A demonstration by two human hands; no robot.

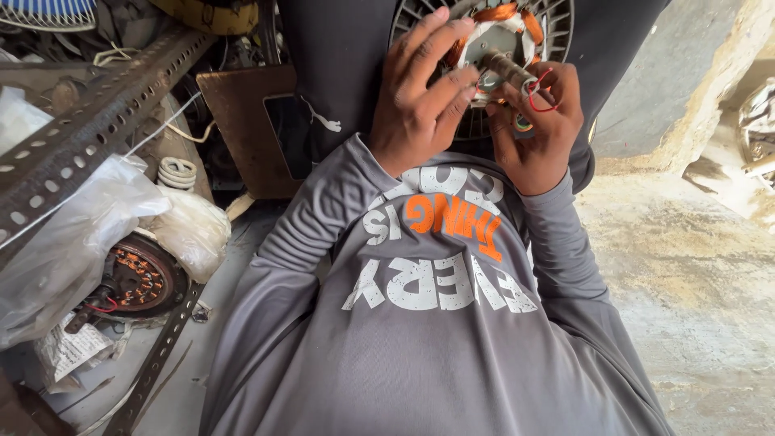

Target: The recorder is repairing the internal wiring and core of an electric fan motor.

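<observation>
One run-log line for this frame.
left hand: on motor | right hand: pinching red wire by shaft | second motor: left, untouched
</observation>
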